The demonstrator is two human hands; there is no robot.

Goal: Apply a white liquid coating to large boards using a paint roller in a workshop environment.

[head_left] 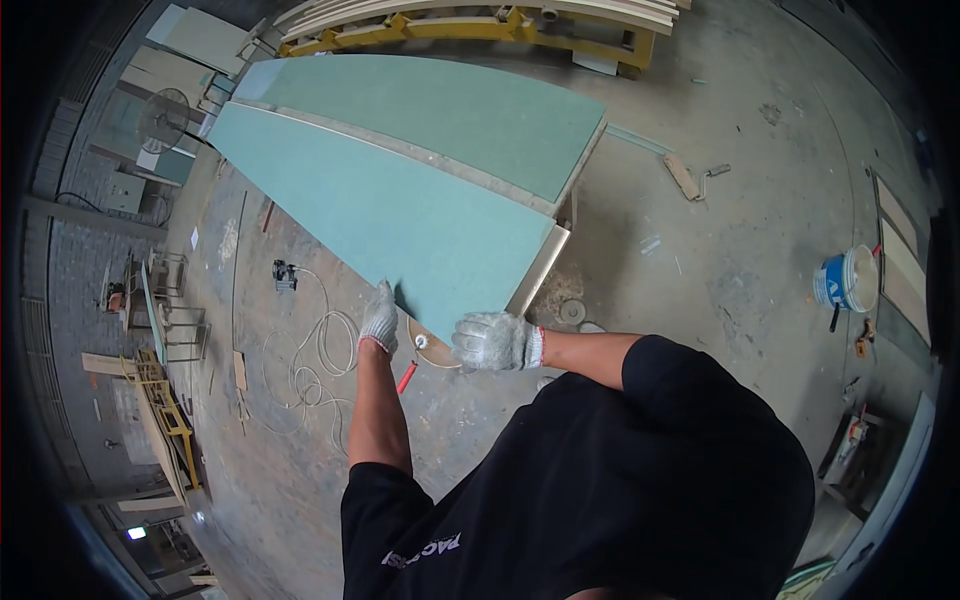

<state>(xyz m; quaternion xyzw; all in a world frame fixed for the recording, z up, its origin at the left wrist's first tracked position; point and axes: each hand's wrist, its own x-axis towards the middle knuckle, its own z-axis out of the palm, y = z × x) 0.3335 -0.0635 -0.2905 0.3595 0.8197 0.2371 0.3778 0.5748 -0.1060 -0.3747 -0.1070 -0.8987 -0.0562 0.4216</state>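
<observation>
A long pale-green board [400, 200] stretches away from me, lying beside a second green board [450, 120] with a narrow gap between them. My left hand [379, 320], in a grey-white knit glove, grips the near board's left edge; its fingers are partly hidden there. At the same board's near end, my right hand [492, 341] wears a matching glove and closes over the edge by the corner. Below the board, between my hands, a red-handled tool [407, 377] shows near a round container rim [437, 356] that is mostly covered.
A hose [325, 340] lies coiled on the floor at left, near a small dark machine [285, 276]. A paint roller [713, 180] and a white-blue bucket [846, 280] are at right. A yellow rack [450, 27] with stacked boards spans the back; a fan [165, 122] stands far left.
</observation>
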